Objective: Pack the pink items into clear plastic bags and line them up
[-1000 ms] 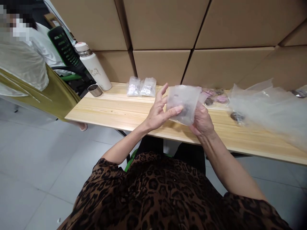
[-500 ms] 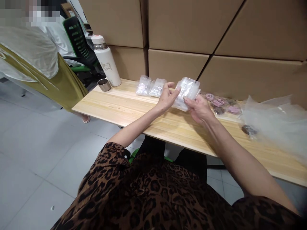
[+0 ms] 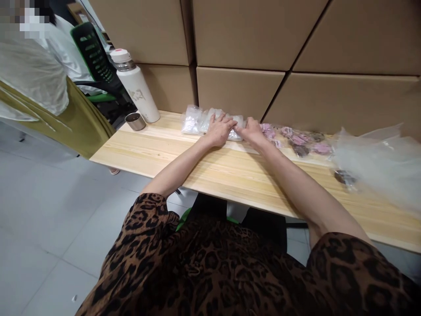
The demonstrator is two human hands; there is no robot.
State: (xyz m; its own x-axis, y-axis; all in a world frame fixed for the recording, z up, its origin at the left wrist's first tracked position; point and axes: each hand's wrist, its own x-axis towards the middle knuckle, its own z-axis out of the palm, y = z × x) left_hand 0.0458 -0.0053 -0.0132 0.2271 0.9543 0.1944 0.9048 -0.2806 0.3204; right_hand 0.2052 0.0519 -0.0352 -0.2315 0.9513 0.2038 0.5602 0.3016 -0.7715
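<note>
Three small stacks of clear plastic bags lie in a row at the back of the wooden table [image 3: 158, 153]. The left stack [image 3: 191, 122] lies free of my hands. My left hand [image 3: 219, 131] reaches over the middle stack [image 3: 204, 125], fingers stretched out and fingertips on the right stack [image 3: 235, 134]. At that stack's right edge is my right hand [image 3: 252, 133], thumb over the bags and fingers bent round the edge. Just right of it lie several small clear packets with pink [image 3: 300, 139] and dark brown contents.
A white bottle [image 3: 141, 94] and a small metal cup [image 3: 135, 122] stand at the table's left end. Large clear plastic bags [image 3: 378, 162] cover the right part. Cardboard boxes [image 3: 240, 90] wall off the back. Another person [image 3: 36, 79] stands at left near a chair [image 3: 90, 52].
The bags held up between my hands are now down on the table, right of the other two stacks. My left hand has flattened out, and my right hand has moved left and lower.
</note>
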